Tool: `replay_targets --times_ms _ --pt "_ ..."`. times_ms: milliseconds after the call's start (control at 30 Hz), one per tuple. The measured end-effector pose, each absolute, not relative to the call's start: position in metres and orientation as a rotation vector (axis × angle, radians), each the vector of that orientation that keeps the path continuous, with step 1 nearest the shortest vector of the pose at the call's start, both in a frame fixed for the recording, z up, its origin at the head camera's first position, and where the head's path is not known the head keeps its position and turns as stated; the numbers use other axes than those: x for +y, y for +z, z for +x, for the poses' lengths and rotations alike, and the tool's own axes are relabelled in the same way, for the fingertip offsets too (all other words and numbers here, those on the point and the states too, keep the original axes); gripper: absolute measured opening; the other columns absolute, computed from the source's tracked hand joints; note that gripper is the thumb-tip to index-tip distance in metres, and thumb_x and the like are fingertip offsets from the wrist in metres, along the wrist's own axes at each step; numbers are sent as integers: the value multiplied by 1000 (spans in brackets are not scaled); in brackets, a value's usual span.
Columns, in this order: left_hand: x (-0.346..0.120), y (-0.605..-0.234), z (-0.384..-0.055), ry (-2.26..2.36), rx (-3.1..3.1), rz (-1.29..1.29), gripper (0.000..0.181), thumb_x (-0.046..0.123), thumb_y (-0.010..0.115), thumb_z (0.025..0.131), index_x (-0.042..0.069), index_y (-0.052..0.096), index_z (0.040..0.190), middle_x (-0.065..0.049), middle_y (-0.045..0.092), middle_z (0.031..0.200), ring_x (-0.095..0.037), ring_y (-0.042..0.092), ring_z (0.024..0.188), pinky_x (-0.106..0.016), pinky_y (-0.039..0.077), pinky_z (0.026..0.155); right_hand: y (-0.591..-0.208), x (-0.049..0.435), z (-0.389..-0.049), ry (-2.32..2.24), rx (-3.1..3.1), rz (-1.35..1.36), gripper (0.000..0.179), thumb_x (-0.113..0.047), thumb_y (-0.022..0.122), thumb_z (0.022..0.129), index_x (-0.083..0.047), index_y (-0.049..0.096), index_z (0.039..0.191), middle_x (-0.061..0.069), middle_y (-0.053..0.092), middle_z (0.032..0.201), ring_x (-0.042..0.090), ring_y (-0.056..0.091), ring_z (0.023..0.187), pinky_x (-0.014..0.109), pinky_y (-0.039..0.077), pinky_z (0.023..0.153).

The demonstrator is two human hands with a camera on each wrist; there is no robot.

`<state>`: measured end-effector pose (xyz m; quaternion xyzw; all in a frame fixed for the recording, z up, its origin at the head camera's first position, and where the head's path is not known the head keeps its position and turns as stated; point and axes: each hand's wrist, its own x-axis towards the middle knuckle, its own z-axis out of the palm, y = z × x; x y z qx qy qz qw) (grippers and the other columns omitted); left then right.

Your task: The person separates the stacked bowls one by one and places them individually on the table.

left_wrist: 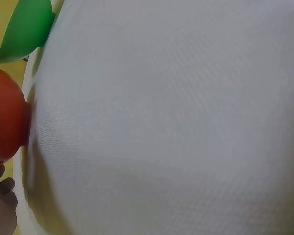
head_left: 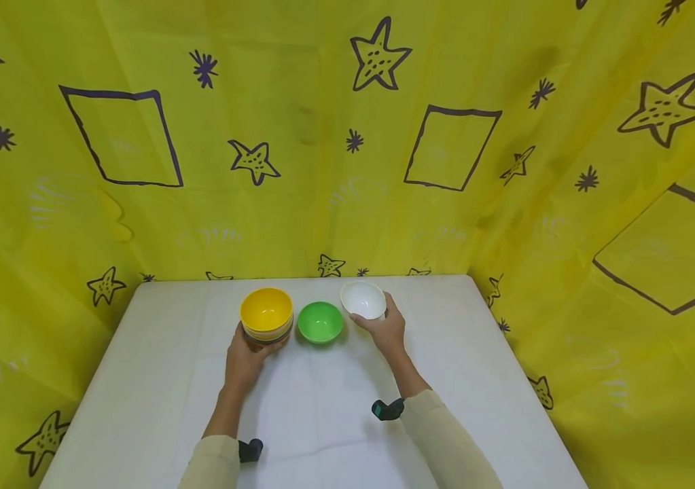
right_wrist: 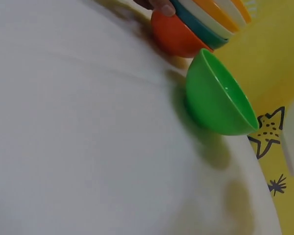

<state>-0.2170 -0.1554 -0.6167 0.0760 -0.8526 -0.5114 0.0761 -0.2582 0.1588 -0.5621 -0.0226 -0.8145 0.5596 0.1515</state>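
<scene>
A stack of nested bowls (head_left: 266, 311) stands on the table, a yellow one on top. In the right wrist view white, orange and teal bowls show in it, above an orange-red bowl (right_wrist: 176, 35) at the bottom. My left hand (head_left: 244, 360) grips the stack low at its near left side, thumb along the front. A green bowl (head_left: 320, 322) sits upright and untouched between both hands. With thumb and fingers at its rim and right side, my right hand (head_left: 386, 331) holds a white bowl (head_left: 363, 301). That bowl's edge, in the right wrist view, appears raised above the tabletop.
A white cloth-covered table (head_left: 323, 414) extends toward me. Yellow curtains (head_left: 310, 136) with drawn stars and squares hang close behind its back edge and along both sides. Dark wrist cameras (head_left: 388, 409) protrude inward from both sleeves.
</scene>
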Motion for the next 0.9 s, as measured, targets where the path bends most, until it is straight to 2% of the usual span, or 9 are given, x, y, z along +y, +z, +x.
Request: replay_targets --times_ms 200,500,900 --pt "-156 -617 -216 -1527 -2555 226 110 26 93 83 -1 24 163 -25 35 165 -42 30 154 -56 22 128 -574 164 -254 1584 -2337 -77 84 -21 97 73 -3 56 144 20 62 142 43 55 134 63 45 112" --pt "-156 -617 -216 -1545 -2576 228 110 25 92 85 1 21 165 -23 33 167 -39 28 155 -54 21 128 -602 171 -251 1545 -2399 -137 81 -22 98 73 -5 57 141 19 64 140 41 57 133 59 48 111" --pt "-155 -615 -216 -1545 -2560 236 108 25 92 84 1 23 164 -22 34 166 -39 29 155 -53 20 128 -619 171 -251 1484 -2508 -158 96 -29 97 76 -8 45 153 18 57 149 39 53 138 55 46 115"
